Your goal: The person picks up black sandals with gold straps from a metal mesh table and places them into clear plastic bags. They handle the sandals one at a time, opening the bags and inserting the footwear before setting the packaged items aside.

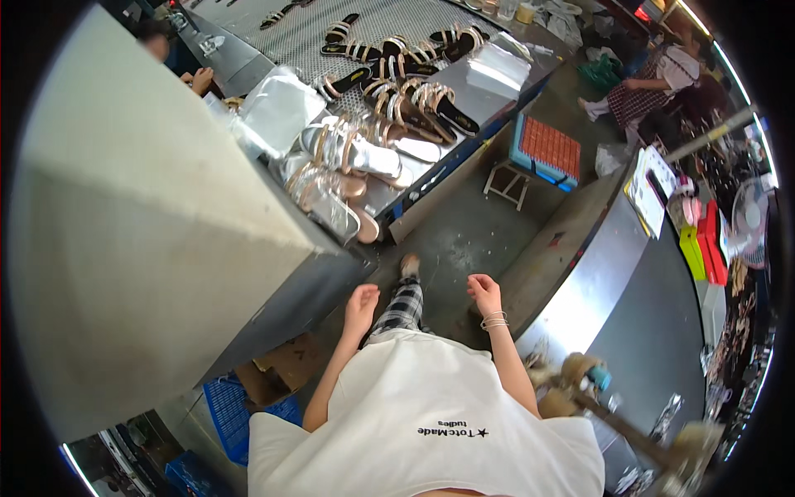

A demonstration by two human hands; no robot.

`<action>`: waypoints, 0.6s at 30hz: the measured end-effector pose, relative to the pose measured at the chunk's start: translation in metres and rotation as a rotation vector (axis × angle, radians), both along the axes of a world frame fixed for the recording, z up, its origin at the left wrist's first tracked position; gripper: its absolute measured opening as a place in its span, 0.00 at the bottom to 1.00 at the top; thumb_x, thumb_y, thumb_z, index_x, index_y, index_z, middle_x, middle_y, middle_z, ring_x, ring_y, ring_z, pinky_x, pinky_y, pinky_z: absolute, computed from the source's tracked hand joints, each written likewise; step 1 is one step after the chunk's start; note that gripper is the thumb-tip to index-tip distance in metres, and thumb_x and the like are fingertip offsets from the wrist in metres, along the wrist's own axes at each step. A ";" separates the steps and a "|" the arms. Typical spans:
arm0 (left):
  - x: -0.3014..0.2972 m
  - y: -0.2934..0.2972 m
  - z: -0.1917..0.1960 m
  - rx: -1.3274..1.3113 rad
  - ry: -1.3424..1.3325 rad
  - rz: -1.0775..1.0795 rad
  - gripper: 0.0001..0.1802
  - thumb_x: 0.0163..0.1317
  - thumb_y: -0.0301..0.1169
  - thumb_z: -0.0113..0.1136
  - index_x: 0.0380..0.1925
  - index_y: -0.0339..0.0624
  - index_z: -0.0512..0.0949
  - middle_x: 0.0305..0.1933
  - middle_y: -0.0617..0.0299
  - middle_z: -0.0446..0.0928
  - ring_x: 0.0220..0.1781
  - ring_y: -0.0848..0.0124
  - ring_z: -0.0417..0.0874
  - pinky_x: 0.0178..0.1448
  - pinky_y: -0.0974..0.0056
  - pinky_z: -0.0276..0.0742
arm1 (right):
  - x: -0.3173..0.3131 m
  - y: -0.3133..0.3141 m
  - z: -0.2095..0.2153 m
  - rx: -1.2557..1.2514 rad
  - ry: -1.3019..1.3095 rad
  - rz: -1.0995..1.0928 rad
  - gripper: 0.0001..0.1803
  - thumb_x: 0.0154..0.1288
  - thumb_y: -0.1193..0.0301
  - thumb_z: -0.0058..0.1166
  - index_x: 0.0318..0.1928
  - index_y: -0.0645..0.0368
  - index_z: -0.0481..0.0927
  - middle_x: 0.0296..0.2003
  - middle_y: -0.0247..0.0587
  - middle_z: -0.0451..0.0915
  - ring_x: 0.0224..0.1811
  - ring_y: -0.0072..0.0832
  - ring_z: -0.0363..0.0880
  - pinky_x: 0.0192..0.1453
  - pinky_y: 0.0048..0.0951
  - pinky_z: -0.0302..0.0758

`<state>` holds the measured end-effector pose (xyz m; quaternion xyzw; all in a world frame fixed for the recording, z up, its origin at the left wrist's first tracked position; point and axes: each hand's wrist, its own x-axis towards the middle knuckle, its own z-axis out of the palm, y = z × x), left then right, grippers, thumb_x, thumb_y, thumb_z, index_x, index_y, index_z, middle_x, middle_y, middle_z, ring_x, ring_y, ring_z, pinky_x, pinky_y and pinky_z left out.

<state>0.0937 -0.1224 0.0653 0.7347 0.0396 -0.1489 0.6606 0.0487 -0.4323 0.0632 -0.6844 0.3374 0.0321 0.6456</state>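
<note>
My left hand [360,308] hangs in front of my body beside the corner of a large grey metal housing [166,232]. Its fingers are loosely bent, and it holds nothing. My right hand [484,294], with thin bracelets [494,320] at the wrist, is held near the end of the right-hand bench [592,298]. Its fingers curl loosely around nothing visible. Neither hand touches anything. Ahead on the left, silver and rose-gold strapped sandals [364,153] lie in a heap at the near end of a long table. One checked trouser leg [402,306] is stepping forward below.
Black-soled sandals [389,62] lie on a mesh conveyor [281,45], near clear plastic bags [499,66]. A red-topped stool [546,153] stands in the aisle. Papers [650,190] lie on the right bench. A seated person [650,87] is at the back. A blue crate [232,414] sits lower left.
</note>
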 end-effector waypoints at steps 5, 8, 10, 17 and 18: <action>0.191 -0.076 0.087 -0.083 -0.210 0.024 0.13 0.62 0.26 0.53 0.46 0.37 0.71 0.45 0.57 0.76 0.48 0.70 0.77 0.52 0.67 0.70 | 0.138 -0.061 0.013 0.009 -0.118 -0.061 0.10 0.62 0.66 0.55 0.39 0.59 0.78 0.28 0.29 0.78 0.28 0.16 0.74 0.29 0.17 0.67; 0.290 -0.115 0.103 0.129 -0.352 0.073 0.16 0.61 0.28 0.54 0.49 0.37 0.70 0.47 0.57 0.75 0.51 0.67 0.75 0.54 0.64 0.69 | 0.198 -0.123 0.015 -0.083 -0.035 -0.056 0.10 0.61 0.66 0.56 0.39 0.59 0.78 0.29 0.29 0.78 0.28 0.15 0.74 0.28 0.16 0.67; 0.349 -0.136 0.108 0.041 -0.328 0.158 0.18 0.59 0.30 0.55 0.50 0.38 0.69 0.50 0.57 0.73 0.53 0.64 0.73 0.54 0.62 0.68 | 0.233 -0.160 0.029 -0.141 -0.009 -0.061 0.11 0.61 0.66 0.57 0.40 0.58 0.78 0.29 0.29 0.78 0.28 0.15 0.73 0.28 0.16 0.67; 0.517 -0.175 0.078 0.424 -0.220 0.270 0.30 0.53 0.36 0.61 0.54 0.38 0.63 0.55 0.45 0.61 0.56 0.50 0.65 0.61 0.57 0.62 | 0.374 -0.289 0.038 -0.261 -0.077 0.021 0.21 0.57 0.66 0.61 0.48 0.60 0.71 0.34 0.33 0.76 0.32 0.17 0.73 0.33 0.19 0.70; 0.535 -0.181 0.074 0.484 -0.217 0.283 0.31 0.53 0.37 0.61 0.54 0.37 0.62 0.55 0.43 0.59 0.57 0.49 0.64 0.62 0.57 0.60 | 0.405 -0.305 0.034 -0.263 -0.139 0.066 0.23 0.57 0.66 0.61 0.50 0.61 0.70 0.36 0.36 0.75 0.35 0.20 0.74 0.36 0.21 0.72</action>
